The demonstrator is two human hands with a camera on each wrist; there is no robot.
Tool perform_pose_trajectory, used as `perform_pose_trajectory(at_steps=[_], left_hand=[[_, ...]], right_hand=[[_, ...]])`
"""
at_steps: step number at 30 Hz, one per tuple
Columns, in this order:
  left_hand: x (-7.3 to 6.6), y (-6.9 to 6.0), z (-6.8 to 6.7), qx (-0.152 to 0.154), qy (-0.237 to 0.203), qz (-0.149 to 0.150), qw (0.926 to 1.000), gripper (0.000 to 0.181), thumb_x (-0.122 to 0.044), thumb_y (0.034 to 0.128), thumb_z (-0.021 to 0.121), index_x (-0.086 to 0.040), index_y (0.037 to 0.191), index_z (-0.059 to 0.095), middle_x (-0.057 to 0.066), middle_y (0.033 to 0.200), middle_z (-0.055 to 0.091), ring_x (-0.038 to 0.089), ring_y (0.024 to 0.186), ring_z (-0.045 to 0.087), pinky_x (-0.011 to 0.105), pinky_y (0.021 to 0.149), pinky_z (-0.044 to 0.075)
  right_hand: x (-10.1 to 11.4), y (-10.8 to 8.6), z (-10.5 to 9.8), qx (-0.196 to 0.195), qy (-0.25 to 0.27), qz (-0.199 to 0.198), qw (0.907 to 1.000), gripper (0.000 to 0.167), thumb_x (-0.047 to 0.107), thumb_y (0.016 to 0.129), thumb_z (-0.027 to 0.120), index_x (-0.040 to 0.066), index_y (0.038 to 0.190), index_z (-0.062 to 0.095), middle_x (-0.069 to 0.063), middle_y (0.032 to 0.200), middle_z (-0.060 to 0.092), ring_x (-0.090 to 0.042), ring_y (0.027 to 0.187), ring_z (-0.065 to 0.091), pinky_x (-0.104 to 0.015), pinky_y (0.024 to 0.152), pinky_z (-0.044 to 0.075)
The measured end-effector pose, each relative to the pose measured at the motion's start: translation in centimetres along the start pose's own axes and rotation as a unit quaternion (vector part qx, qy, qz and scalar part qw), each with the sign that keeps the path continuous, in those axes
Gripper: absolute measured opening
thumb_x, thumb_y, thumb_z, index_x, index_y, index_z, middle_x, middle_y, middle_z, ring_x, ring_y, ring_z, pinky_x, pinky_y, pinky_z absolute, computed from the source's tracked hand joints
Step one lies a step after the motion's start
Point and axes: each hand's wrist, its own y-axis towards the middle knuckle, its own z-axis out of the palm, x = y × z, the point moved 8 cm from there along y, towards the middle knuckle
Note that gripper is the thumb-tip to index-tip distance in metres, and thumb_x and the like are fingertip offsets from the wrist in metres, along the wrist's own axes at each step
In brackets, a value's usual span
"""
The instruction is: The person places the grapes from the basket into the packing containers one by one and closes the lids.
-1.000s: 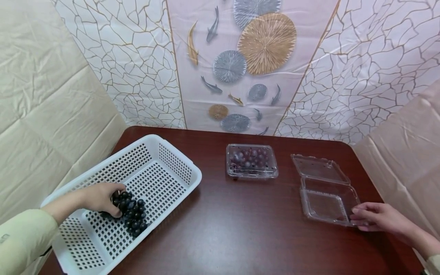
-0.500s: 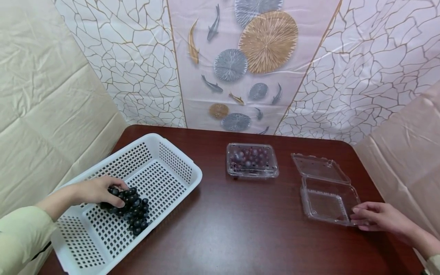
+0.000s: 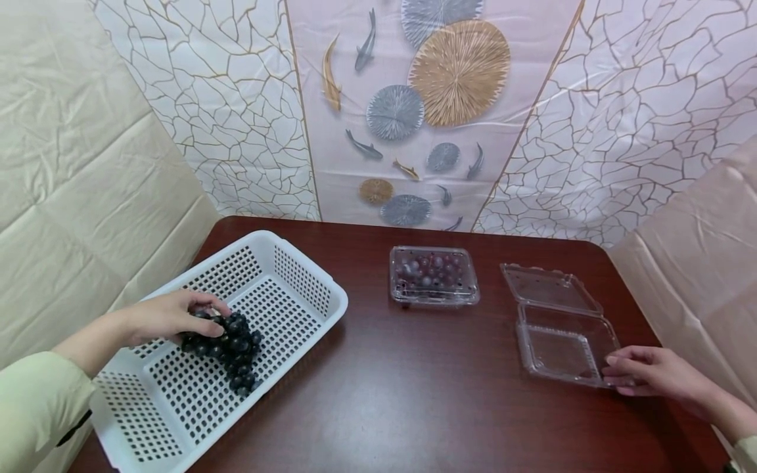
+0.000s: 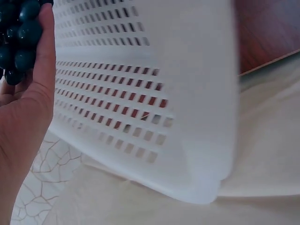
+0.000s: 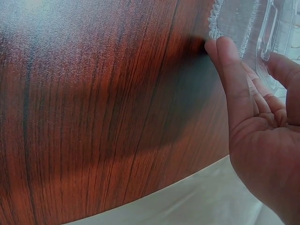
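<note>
In the head view my left hand (image 3: 167, 316) grips a bunch of dark grapes (image 3: 235, 348) inside the white perforated basket (image 3: 296, 269). The lower end of the bunch hangs toward the basket's near long wall. In the left wrist view, several grapes (image 4: 26, 35) show against my thumb and fingers. On the right, my right hand (image 3: 656, 374) pinches the near right corner of a clear plastic clamshell box (image 3: 558, 348), whose lid (image 3: 552, 290) is folded back. The right wrist view shows the fingers (image 5: 236, 89) and thumb at the box's edge (image 5: 234, 21).
A closed clear clamshell box (image 3: 434, 277) with reddish-purple grapes inside stands at the back middle of the dark wooden table (image 3: 408, 387). A patterned cloth (image 3: 248, 112) hangs behind the table, with pale cloth (image 3: 71, 164) at the left side.
My left hand has raised the grape bunch slightly and shifted it to the right and away within the basket. The right hand and both clear boxes have stayed in place.
</note>
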Motion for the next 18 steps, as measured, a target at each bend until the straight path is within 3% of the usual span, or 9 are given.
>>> perform_pose_trajectory(at_steps=[4,8,18], left_hand=[[-0.9,-0.1,-0.2,-0.004,-0.008,0.006,0.9999,0.052,-0.024,0.0997,0.076,-0.001,0.143,0.058,0.019,0.138,0.054,0.033,0.125,0.057,0.052,0.083,0.059],[-2.0,0.1,-0.3,-0.009,-0.018,0.012,0.9997,0.053,-0.024,0.099,0.077,-0.002,0.144,0.058,0.017,0.132,0.056,0.028,0.117,0.06,0.049,0.083,0.058],[-6.5,0.6,-1.2,-0.041,-0.006,0.053,0.9977,0.054,-0.025,0.0986,0.078,-0.004,0.145,0.059,0.019,0.137,0.059,0.023,0.11,0.063,0.045,0.083,0.059]], right_hand=[[0.0,0.1,0.0,0.005,0.004,-0.001,1.0,0.041,0.0,0.114,0.041,0.022,0.113,0.075,0.003,0.109,0.08,-0.01,0.099,0.077,-0.033,0.081,0.065],[-0.1,0.1,0.1,0.009,0.009,-0.004,0.9999,0.041,-0.001,0.114,0.04,0.021,0.113,0.074,0.002,0.109,0.08,-0.011,0.1,0.077,-0.033,0.081,0.065],[0.1,0.2,0.2,0.013,0.016,-0.001,0.9998,0.038,-0.001,0.114,0.041,0.017,0.113,0.074,0.002,0.11,0.079,-0.011,0.1,0.077,-0.033,0.082,0.065]])
